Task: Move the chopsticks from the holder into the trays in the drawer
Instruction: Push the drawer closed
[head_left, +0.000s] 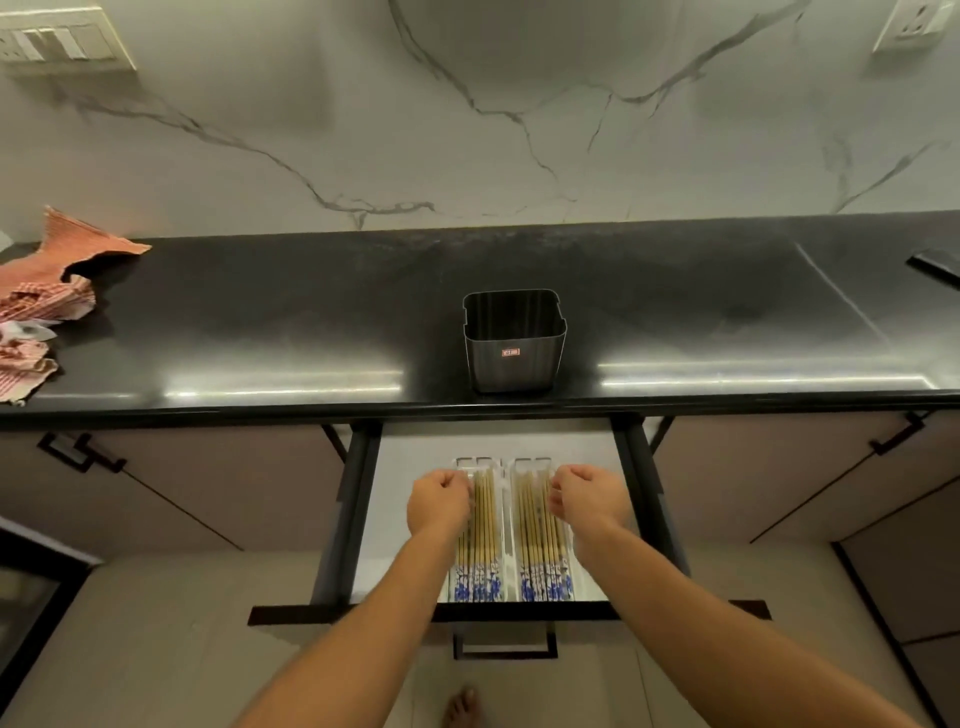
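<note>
two-handed at the near drawer (597, 447), with left hand (439, 501) and right hand (589, 499) curled on chopsticks (480, 525) in the trays (504, 519), grip unclear, far holder (511, 358) empty: risks dragging sticks out on lifting away.

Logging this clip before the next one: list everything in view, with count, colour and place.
holder: one, silver metal, middle of counter, looks empty
chopsticks: two batches, tan with blue-and-white ends, in the trays
trays: two, clear, side by side in drawer
drawer: one, white inside, pulled open
counter: one, black
cloth: one heap, red-and-white, counter's left end
switch plate: one, white, wall top left
socket: one, white, wall top right
foot: one, bare, on floor
left hand: one, fingers curled, over left tray
right hand: one, fingers curled, over right tray
</note>
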